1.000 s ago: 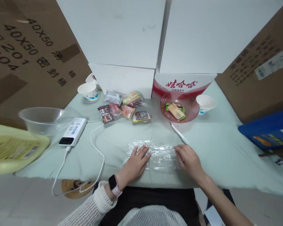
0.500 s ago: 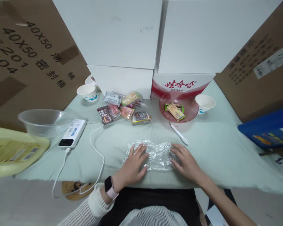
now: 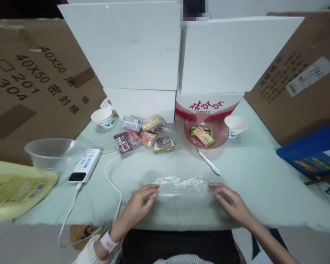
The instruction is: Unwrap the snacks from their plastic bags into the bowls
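Note:
A crinkled clear plastic bag point(image 3: 181, 184) lies flat near the table's front edge, drawn into a long strip with its far side bunched. My left hand point(image 3: 140, 203) has thumb and fingers closed at the bag's left end. At the opposite end, my right hand point(image 3: 232, 203) touches the plastic with its fingertips, thumb and fingers apart. Beyond the bag is a white pen-shaped tool point(image 3: 208, 162), lying slantwise. Further back, a pink translucent bowl point(image 3: 188, 137) contains wrapped snack packets point(image 3: 203, 135).
Several wrapped snacks point(image 3: 147, 138) lie in a cluster at the back. White paper bowls point(image 3: 103, 119) stand left and another paper bowl point(image 3: 236, 125) right. A power bank point(image 3: 85, 165) with a white cable point(image 3: 120, 190) rests beside a clear plastic bowl point(image 3: 48, 154). Cardboard boxes point(image 3: 71, 73) border the table.
The bag has gone from a wider crumpled sheet to a narrower, longer strip. My hands have moved apart, from lying over the plastic to its two ends. The view has tilted up slightly.

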Available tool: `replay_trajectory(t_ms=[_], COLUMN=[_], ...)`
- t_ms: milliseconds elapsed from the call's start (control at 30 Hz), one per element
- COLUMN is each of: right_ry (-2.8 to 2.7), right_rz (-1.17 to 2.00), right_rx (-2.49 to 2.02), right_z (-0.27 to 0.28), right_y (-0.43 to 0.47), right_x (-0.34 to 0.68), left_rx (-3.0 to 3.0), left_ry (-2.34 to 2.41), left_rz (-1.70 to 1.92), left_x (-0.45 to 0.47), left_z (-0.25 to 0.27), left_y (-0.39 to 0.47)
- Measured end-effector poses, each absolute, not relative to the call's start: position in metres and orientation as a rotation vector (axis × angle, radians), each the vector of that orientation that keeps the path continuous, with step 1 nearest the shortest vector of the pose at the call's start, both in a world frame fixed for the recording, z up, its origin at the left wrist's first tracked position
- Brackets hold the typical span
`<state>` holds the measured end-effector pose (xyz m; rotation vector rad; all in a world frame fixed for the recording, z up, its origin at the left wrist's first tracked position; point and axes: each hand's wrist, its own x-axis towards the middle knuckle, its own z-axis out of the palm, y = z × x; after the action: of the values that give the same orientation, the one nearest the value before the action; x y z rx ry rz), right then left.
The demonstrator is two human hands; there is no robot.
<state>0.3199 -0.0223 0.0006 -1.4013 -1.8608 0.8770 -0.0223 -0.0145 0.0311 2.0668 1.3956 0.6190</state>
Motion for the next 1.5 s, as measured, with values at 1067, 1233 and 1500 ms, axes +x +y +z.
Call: replay_trajectory(t_ms=[1067,1233,1500], right_ry=[-2.034,-2.21,-2.517], right_rz=[0.283,0.139,0.409], right_rx=[-1.518,-1.267,-1.239], right_z=[0.047,0.06,0.026], right_y=[0.049,0.011,-0.053], right_x=[0.253,0.221,0.181], left_rx=[2.509,2.242,2.103], left_ry=[1.226,1.376,1.581], left_rz=[0.436,0.849,0.943], left_x=[0.066,0.055,0.006], left_z=[-0.001,0.005,0.02], left_y=[-0.018,-0.032,-0.04])
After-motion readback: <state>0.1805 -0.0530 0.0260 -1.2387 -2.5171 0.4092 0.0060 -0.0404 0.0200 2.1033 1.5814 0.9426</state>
